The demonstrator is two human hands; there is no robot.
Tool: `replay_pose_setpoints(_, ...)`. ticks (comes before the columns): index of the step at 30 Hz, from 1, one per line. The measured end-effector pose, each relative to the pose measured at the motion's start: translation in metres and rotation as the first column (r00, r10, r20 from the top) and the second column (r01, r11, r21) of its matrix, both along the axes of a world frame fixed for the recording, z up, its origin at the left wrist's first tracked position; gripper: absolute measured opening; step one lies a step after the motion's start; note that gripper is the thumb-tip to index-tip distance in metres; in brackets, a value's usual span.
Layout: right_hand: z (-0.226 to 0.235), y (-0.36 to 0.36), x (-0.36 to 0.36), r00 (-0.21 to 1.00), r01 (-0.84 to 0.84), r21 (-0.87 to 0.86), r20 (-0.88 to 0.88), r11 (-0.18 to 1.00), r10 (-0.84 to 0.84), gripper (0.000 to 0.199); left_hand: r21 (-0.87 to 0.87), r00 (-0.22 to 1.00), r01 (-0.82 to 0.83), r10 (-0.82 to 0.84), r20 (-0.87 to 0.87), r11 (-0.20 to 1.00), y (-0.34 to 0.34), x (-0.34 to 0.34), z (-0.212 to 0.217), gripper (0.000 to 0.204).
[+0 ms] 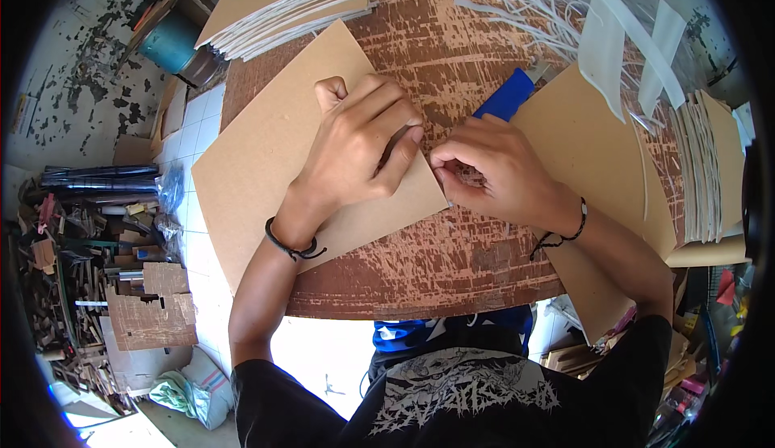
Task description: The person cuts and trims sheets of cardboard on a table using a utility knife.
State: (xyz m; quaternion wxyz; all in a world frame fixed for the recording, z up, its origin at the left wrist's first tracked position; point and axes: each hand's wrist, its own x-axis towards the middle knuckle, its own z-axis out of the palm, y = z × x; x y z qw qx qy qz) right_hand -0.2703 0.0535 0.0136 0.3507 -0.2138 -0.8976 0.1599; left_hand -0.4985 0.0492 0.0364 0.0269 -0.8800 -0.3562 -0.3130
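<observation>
The desk (452,262) is a worn wooden top, its dark brown coating flaked and scratched to paler patches. A large brown cardboard sheet (266,157) lies flat on its left half, one corner reaching toward the middle. At the far left edge sits a stack of brown-faced boards with white edges (282,4). Loose white strips (525,4) lie scattered at the far side, with wider white strips (601,52) beside them. More brown cardboard (589,149) covers the right side, a blue flat piece (504,97) lying at its near edge, and another stack of boards (706,165) stands at the right rim.
</observation>
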Motion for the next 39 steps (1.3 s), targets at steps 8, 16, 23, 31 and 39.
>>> replay_pose_setpoints(8,0.001,-0.002,0.010,0.998,-0.033,-0.183,-0.067,0.983,0.021,0.014,-0.011,1.000,-0.025,0.025,0.002,1.000,0.003,-0.004,0.000,0.009)
replay_pose_setpoints(16,0.002,0.000,0.012,0.987,-0.151,-0.130,-0.075,0.980,0.142,0.015,0.029,0.999,-0.012,0.011,0.035,1.000,0.004,-0.002,-0.002,0.004)
replay_pose_setpoints(23,0.005,-0.001,0.008,0.994,-0.109,-0.057,-0.026,0.992,0.107,0.015,0.035,0.999,-0.011,0.009,0.038,0.999,0.003,-0.002,0.001,0.005)
replay_pose_setpoints(31,0.005,-0.003,0.007,0.996,-0.090,-0.055,-0.002,0.994,0.090,0.013,0.031,1.000,-0.016,0.016,0.026,0.999,0.004,-0.003,-0.002,0.005)
replay_pose_setpoints(39,0.002,-0.001,0.013,0.992,-0.124,-0.104,-0.053,0.987,0.119,0.012,-0.010,1.000,-0.007,0.007,0.014,1.000,0.002,0.000,-0.001,0.008)
